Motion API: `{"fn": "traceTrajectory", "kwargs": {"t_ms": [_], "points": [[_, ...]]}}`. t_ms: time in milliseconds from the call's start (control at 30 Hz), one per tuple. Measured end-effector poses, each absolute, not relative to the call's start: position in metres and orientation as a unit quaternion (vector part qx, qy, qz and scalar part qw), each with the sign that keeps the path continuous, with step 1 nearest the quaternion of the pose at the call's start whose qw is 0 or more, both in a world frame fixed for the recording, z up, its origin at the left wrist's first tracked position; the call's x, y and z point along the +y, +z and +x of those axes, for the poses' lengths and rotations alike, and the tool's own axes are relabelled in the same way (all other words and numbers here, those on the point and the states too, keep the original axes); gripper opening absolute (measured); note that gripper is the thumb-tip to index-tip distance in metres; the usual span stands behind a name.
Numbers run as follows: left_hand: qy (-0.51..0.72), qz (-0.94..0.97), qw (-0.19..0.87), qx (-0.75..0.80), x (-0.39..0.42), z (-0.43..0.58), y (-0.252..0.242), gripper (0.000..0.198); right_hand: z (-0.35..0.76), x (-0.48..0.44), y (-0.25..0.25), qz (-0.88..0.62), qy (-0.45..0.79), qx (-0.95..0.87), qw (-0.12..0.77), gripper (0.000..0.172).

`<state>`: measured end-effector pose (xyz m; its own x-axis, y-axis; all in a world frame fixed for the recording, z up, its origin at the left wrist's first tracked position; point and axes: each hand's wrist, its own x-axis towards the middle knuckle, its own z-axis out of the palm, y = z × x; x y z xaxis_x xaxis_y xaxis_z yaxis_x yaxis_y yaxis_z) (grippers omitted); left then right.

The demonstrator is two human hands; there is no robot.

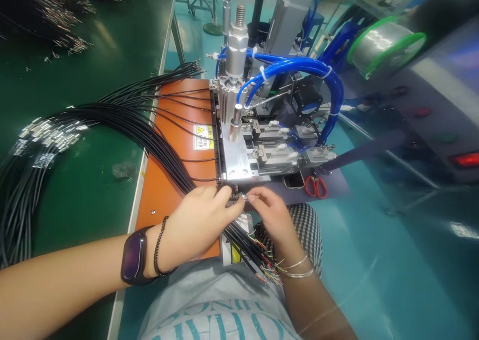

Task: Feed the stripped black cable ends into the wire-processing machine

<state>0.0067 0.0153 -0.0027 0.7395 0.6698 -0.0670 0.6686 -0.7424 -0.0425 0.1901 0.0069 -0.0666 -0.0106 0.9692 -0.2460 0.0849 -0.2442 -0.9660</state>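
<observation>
My left hand (198, 223) rests over a bundle of black cables (164, 153) at the front edge of the orange plate (157, 193). Its thumb and index finger are pinched together near a small metallic piece (244, 198). My right hand (271, 213) meets it from the right, fingertips closed at the same small piece. Which fingers bear the piece is hard to tell. Below my hands the bundle's stripped ends (267, 267) show thin coloured wires. Just beyond my fingers stands the metal machine (235, 155), with several single cables running into its left side.
Red-handled scissors (316, 186) and a phone (294, 180) lie right of the machine. Blue hoses (299, 66) arch above it. A green-rimmed spool (387, 46) hangs at upper right. More cables with metallic ends (52, 135) lie on the green table (101, 190).
</observation>
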Motion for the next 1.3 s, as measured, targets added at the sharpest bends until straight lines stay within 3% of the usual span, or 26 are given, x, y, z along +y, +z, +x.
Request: {"fn": "traceTrajectory", "kwargs": {"t_ms": [367,533,733,1067,1300], "points": [[0.031,-0.932,-0.001,-0.362,0.016,0.008,-0.005,0.057,0.181,0.006,-0.078,-0.578,0.517,-0.461,0.431,0.012],[0.01,-0.929,-0.012,-0.371,0.019,0.004,0.003,0.02,0.186,0.004,-0.057,-0.551,0.419,-0.611,0.383,0.022],[0.0,-0.923,0.024,-0.385,0.015,0.006,0.007,0.013,0.186,0.005,-0.049,-0.589,0.373,-0.619,0.36,0.008],[0.002,-0.924,0.084,-0.373,0.001,0.011,-0.002,0.015,0.175,0.003,-0.074,-0.592,0.573,-0.376,0.424,0.023],[0.006,-0.913,0.131,-0.387,-0.011,0.013,-0.006,0.023,0.186,-0.006,-0.068,-0.608,0.336,-0.603,0.393,0.016]]}}
